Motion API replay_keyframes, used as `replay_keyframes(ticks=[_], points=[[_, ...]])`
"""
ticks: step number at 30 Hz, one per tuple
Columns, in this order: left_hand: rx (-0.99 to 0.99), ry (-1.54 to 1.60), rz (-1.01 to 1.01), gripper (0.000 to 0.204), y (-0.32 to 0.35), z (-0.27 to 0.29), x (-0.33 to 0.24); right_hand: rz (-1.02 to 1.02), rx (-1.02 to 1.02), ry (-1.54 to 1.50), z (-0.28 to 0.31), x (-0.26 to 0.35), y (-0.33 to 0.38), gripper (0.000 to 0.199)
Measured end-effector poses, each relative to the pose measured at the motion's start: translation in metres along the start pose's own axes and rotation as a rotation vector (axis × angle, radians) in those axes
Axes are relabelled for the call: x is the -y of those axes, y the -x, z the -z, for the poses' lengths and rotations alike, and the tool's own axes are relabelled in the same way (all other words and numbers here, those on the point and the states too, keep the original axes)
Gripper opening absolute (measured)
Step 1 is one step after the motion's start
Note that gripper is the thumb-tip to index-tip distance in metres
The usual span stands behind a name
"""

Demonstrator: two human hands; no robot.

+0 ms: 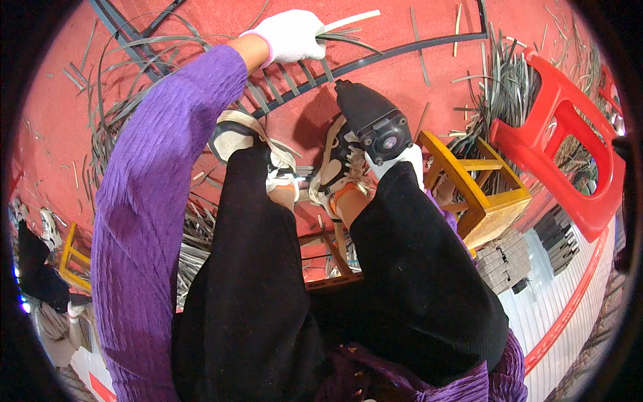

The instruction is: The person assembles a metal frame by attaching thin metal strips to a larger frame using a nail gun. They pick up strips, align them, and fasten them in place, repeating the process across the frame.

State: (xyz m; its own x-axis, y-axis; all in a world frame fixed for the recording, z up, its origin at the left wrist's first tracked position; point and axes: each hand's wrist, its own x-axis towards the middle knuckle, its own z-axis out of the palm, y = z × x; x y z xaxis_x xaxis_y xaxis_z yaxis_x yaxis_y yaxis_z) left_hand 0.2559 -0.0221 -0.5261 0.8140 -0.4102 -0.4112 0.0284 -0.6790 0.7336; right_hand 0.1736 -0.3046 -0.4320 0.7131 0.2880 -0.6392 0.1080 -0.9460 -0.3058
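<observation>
My left hand (288,37), in a white glove, is closed around several flat plastic strips (351,40), one pale and the others grey. It is above a dark metal frame (415,45) lying on the red floor. Short grey strips (289,79) run across the inside of the frame's curved bar, below that hand. A black staple gun (368,110) with a bolted end cap is by my right shoe, its narrow end near the bar. My right hand (407,164), also white-gloved, is closed behind it; tool and knee hide most of the fingers.
A yellow wooden stool (492,204) and a red plastic stool (566,130) are to the right. Loose grey strips (502,80) are heaped beside them, with more (110,137) on the left. Grey stacked pieces (502,261) lie at lower right. Another person's dark-clothed leg (40,268) shows at far left.
</observation>
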Motion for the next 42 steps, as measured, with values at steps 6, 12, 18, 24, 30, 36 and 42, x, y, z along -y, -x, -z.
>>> replay_keyframes(ticks=[6,12,18,24,30,36,42], points=[[-0.042,0.032,0.008,0.033,-0.001,0.001,0.003,-0.058,0.013,-0.070,0.004,0.008,-0.004,0.032],[-0.025,0.003,0.021,0.033,-0.001,0.001,0.002,-0.043,0.055,-0.035,0.008,0.016,-0.011,0.034],[-0.017,0.011,0.020,0.033,-0.002,0.000,0.004,-0.083,0.039,0.009,0.007,0.022,-0.009,0.041],[0.011,0.016,0.007,0.039,-0.003,-0.002,0.010,-0.206,0.084,-0.072,0.009,0.023,-0.009,0.042],[0.043,0.281,0.227,0.053,0.007,0.025,0.017,0.026,-0.067,-0.186,0.008,0.010,-0.005,0.029],[-0.486,0.386,0.124,0.047,0.004,0.089,0.003,0.007,-0.134,-0.413,0.017,-0.011,0.004,0.022],[-0.016,0.535,0.086,0.042,-0.015,0.065,-0.037,-0.071,-0.153,-0.440,0.030,-0.001,0.001,0.023]])
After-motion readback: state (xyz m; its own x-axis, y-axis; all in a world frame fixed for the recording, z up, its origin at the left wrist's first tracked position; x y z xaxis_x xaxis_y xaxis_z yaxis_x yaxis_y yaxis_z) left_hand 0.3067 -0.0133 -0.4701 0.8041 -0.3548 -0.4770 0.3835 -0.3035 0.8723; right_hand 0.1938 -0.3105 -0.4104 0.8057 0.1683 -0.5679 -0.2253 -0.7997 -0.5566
